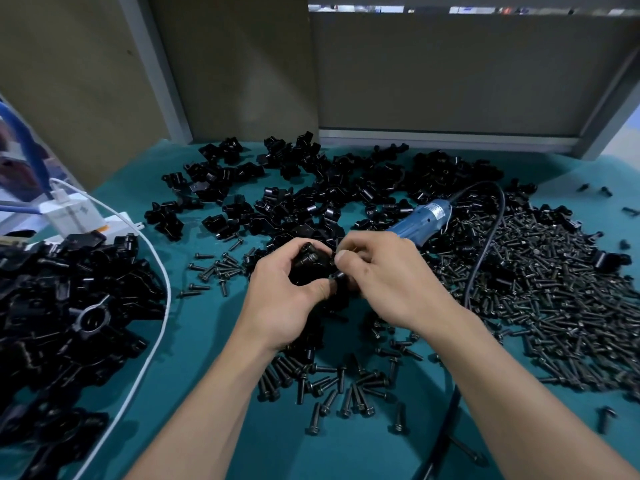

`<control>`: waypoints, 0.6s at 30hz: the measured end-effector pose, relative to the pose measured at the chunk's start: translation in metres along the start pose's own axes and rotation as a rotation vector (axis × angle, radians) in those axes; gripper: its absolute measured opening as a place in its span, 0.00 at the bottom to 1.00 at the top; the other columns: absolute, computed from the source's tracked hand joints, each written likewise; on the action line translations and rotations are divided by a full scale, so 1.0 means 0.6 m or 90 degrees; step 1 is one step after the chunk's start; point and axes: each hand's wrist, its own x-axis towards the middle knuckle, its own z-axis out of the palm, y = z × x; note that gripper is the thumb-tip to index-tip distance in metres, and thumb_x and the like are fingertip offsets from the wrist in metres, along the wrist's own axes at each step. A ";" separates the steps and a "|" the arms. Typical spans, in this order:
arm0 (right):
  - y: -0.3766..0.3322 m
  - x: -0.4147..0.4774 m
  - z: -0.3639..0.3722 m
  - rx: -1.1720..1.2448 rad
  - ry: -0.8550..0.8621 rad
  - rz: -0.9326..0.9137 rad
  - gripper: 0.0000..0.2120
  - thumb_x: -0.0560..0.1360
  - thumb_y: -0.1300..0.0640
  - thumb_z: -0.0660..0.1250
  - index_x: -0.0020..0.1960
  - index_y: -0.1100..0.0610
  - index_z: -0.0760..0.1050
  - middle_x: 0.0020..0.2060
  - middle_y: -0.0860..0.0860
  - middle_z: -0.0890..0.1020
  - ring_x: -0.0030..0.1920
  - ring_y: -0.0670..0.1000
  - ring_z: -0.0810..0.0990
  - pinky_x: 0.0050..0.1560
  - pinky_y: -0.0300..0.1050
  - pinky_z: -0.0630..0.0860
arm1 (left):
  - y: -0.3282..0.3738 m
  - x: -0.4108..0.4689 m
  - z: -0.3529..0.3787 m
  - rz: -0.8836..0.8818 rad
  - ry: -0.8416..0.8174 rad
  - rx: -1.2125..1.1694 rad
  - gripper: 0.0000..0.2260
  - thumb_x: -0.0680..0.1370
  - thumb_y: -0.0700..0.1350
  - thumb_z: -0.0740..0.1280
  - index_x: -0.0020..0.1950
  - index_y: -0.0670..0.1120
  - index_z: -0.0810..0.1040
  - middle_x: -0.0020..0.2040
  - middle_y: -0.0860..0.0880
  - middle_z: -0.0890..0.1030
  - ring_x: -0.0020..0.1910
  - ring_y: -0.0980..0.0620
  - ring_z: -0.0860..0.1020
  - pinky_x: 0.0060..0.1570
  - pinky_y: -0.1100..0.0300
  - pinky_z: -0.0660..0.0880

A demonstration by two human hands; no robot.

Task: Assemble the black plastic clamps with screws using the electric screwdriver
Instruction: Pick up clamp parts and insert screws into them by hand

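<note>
My left hand [277,292] grips a black plastic clamp [308,266] above the middle of the teal table [207,341]. My right hand [384,275] is pressed against the clamp's right side, thumb and fingers pinching a black screw [337,276] at the clamp. The blue electric screwdriver [420,221] lies on the table just behind my right hand, its black cable [485,244] looping to the right and down. Loose clamp halves [304,192] are spread across the back of the table.
A big heap of black screws [547,289] covers the right side; more screws [332,382] lie under my wrists. A pile of black clamps [69,313] fills the left, crossed by a white cable [162,306] from a white charger [72,213]. Grey partition panels [433,77] stand behind.
</note>
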 end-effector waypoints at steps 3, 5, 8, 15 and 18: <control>-0.001 0.000 0.006 -0.027 -0.005 -0.002 0.13 0.82 0.53 0.65 0.39 0.51 0.77 0.29 0.51 0.81 0.30 0.53 0.78 0.31 0.48 0.74 | -0.001 0.001 -0.002 -0.005 0.002 -0.005 0.20 0.72 0.33 0.77 0.49 0.60 0.83 0.45 0.55 0.86 0.42 0.56 0.84 0.40 0.63 0.80; -0.002 0.001 0.013 -0.050 0.010 0.011 0.16 0.82 0.50 0.65 0.36 0.52 0.75 0.28 0.50 0.79 0.30 0.52 0.76 0.30 0.46 0.71 | -0.003 0.002 -0.003 -0.004 0.002 -0.005 0.20 0.72 0.32 0.76 0.49 0.59 0.83 0.45 0.54 0.86 0.43 0.55 0.85 0.42 0.61 0.81; -0.001 0.000 0.009 0.001 0.013 0.000 0.11 0.81 0.51 0.67 0.40 0.49 0.77 0.29 0.52 0.81 0.28 0.50 0.75 0.29 0.44 0.72 | -0.003 0.003 -0.004 -0.011 0.008 -0.015 0.21 0.72 0.31 0.76 0.49 0.59 0.83 0.45 0.54 0.86 0.44 0.55 0.85 0.42 0.60 0.81; -0.003 -0.003 0.017 -0.022 0.008 0.011 0.14 0.82 0.53 0.64 0.37 0.50 0.76 0.27 0.47 0.78 0.29 0.46 0.74 0.30 0.39 0.68 | -0.005 0.000 -0.002 -0.005 -0.012 -0.008 0.18 0.73 0.32 0.76 0.51 0.56 0.83 0.46 0.52 0.86 0.45 0.52 0.85 0.44 0.56 0.83; -0.007 -0.003 0.018 -0.030 0.023 0.016 0.17 0.80 0.55 0.64 0.33 0.50 0.75 0.26 0.48 0.78 0.29 0.48 0.75 0.31 0.43 0.71 | -0.003 0.002 0.000 -0.004 -0.028 -0.015 0.17 0.72 0.34 0.77 0.52 0.55 0.83 0.47 0.52 0.87 0.47 0.50 0.85 0.45 0.53 0.84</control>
